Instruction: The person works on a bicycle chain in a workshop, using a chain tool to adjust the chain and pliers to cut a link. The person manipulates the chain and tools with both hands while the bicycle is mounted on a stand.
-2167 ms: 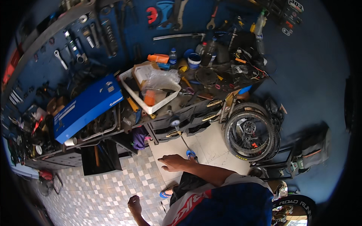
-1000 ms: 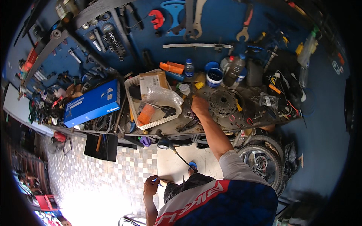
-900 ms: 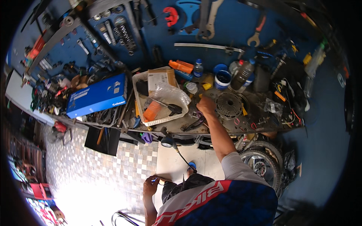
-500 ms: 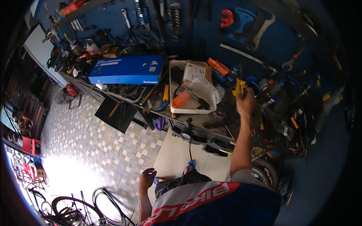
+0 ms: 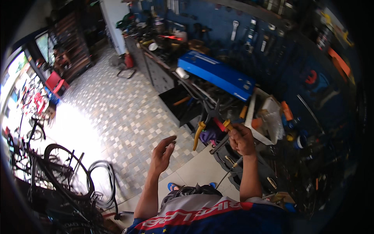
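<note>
My right hand [image 5: 242, 139] is closed on one handle of a pair of pliers [image 5: 199, 130] with yellow grips, held up in front of the bench's near edge. The handles stand spread apart, the other one hanging free to the left; a little red shows near the gripped handle. The dark jaws point away from me and blend into the bench behind, so their shape is hard to tell. My left hand [image 5: 161, 155] hovers over the tiled floor with its fingers apart and nothing in it, a short way left of the loose handle.
A long blue box [image 5: 216, 74] lies on the cluttered workbench, beside a white basket [image 5: 252, 115] holding packaging. Tools hang on the blue wall. An open black drawer [image 5: 171, 107] juts over the tiles. Bicycles [image 5: 58, 183] and a coiled hose [image 5: 113, 181] are at lower left.
My right hand has left the bench's right side with the pliers and come nearer and left. My left hand has risen slightly. The view has swung left.
</note>
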### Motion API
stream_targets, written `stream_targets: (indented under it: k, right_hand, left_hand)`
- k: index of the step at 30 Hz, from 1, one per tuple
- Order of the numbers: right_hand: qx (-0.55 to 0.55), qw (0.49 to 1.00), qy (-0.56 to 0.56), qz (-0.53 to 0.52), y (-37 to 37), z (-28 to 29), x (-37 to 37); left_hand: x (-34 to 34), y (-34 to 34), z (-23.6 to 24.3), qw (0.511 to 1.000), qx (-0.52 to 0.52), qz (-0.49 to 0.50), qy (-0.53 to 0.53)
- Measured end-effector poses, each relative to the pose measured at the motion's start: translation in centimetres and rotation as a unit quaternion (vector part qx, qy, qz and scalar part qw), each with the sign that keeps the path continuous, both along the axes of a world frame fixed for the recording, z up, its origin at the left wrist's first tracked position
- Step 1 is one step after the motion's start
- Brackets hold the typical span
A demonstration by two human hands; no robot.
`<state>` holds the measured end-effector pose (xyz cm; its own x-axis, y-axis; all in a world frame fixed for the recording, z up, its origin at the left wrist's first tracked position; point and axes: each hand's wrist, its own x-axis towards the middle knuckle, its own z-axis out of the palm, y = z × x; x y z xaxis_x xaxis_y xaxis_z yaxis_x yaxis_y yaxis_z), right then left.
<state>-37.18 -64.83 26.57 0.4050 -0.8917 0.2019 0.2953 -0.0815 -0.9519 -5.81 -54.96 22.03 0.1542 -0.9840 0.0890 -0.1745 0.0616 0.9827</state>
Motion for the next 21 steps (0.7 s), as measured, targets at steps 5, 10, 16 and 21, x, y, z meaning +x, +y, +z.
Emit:
stream_targets:
  k: [5,10,16,21]
  right_hand:
    - [0.075,0.978,-0.022,0.194,0.8,-0.7,15.6]
    - [0.255,0.922,0.012,0.291,1.2,-1.0,27.3]
    - [0.221,0.893,0.140,0.366,4.3,-3.5,38.2]
    - [0.105,0.867,0.151,0.463,5.1,-4.5,44.1]
  left_hand:
    - [5.2,2.5,2.9,0.978,-0.010,-0.021,0.210]
    - [11.0,6.9,4.2,0.907,0.043,0.081,0.412]
    - [12.1,7.2,1.5,0.908,-0.037,0.342,0.240]
    - [14.3,8.4,0.7,0.852,-0.022,0.469,0.231]
